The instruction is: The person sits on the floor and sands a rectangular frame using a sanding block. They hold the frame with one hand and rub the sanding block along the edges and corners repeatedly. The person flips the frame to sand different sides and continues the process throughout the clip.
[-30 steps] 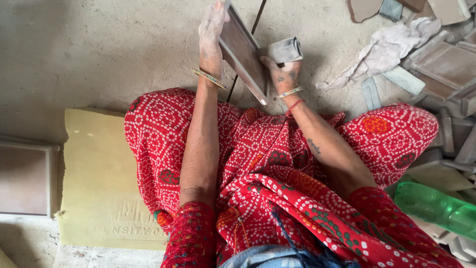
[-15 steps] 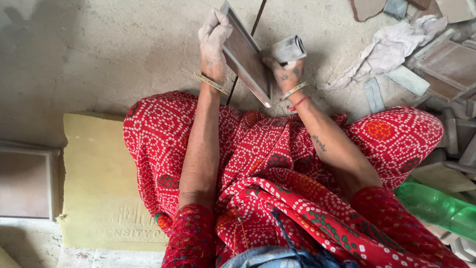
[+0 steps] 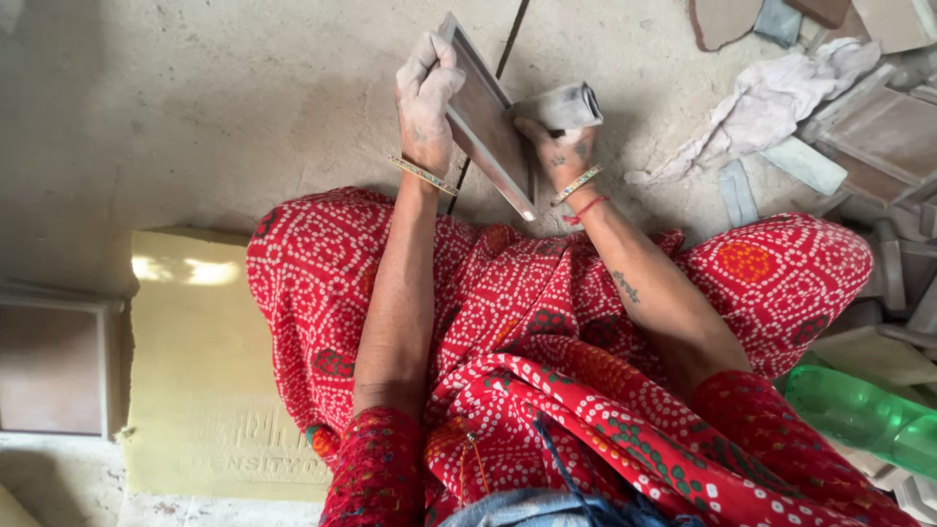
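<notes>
The flat rimmed tile [image 3: 485, 117] is gripped tilted by the left hand [image 3: 427, 98], now shifted slightly lower than before, while a grey folded abrasive pad [image 3: 564, 104], clasped in the right hand [image 3: 558, 146], is pressed beside its edge, indicating rubbing under way.

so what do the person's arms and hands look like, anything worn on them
Both hands are dusted with pale powder. The left hand has a thin gold bangle at the wrist. The right hand wears a similar bangle plus a red thread, with small dark tattoos on hand and forearm. Short red patterned sleeves end above the elbows.
</notes>
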### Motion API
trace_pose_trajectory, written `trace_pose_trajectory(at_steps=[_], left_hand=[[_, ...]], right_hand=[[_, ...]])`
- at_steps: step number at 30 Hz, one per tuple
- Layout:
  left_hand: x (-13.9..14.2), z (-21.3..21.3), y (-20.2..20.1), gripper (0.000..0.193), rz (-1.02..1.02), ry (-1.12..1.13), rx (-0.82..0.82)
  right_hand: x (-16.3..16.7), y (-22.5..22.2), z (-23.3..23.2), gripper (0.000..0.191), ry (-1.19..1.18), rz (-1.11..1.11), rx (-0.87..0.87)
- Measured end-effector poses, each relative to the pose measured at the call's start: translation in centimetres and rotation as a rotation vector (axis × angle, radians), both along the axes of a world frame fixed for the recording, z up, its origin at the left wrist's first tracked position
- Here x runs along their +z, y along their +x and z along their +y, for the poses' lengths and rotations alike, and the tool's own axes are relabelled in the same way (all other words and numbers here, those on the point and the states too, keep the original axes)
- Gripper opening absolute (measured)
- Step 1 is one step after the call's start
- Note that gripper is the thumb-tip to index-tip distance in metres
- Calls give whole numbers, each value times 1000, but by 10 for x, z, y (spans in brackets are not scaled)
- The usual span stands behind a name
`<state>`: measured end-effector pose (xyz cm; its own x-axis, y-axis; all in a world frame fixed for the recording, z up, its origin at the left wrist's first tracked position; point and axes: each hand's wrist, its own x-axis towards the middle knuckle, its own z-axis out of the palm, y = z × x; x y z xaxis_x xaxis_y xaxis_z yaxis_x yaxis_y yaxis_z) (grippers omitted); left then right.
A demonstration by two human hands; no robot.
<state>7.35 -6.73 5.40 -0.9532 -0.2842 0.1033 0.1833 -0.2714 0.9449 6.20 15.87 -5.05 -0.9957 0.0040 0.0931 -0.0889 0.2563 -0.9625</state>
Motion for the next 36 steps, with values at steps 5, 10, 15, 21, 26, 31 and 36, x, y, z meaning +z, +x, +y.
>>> trace_pose_trajectory(at_steps=[5, 10, 15, 21, 26, 31, 36], left_hand=[[4, 3, 0, 15, 50, -19, -44], [7, 1, 7, 16, 28, -60, -41], [2, 2, 5, 14, 26, -11, -19], [-1, 14, 11, 15, 143, -54, -10], [7, 10, 32, 19, 9, -35, -66], [24, -13, 41, 30, -79, -173, -140], [26, -11, 39, 91, -245, 0, -261]], right_hand=[[12, -32, -30, 16, 49, 106, 161], [22, -45, -36, 16, 57, -7, 172], [18, -5, 11, 24, 415, 47, 214], [30, 27, 28, 30, 115, -19, 68], [45, 30, 9, 24, -104, -267, -82], [43, 35, 5, 16, -8, -95, 15], [39, 46, 4, 13, -68, -293, 11]])
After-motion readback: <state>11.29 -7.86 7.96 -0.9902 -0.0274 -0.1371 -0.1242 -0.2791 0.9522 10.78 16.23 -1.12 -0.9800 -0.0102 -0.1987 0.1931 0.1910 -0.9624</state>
